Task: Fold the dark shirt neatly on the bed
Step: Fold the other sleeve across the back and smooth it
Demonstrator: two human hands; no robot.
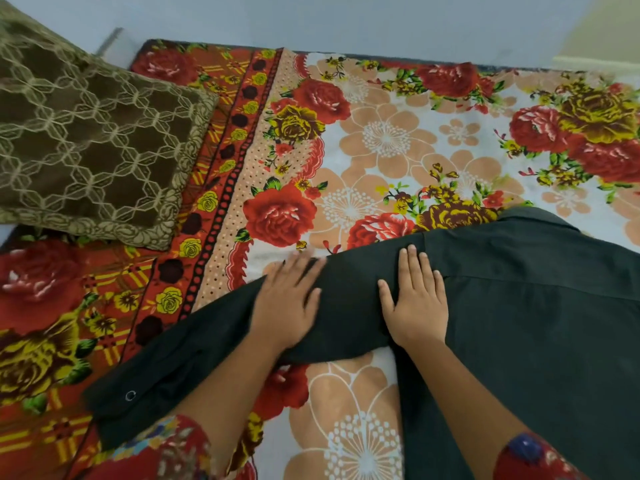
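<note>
Head view, looking down on a bed (381, 140) w/ red-and-peach floral sheet. Spread flat across lower right: dark shirt (526, 306), w/ one long sleeve (180, 355) stretched diagonally toward lower left, small round snap (130, 395) on the cuff. Palm-down on that sleeve: left hand (287, 306), motion-blurred, fingers (304, 268) straight and prob. close together. Just beside it, flat on the shoulder area: right hand (417, 303), fingers straight and pressed together, thumb held apart. Upper left, on the bed: brown patterned cushion (86, 143), well apart from shirt.
</note>
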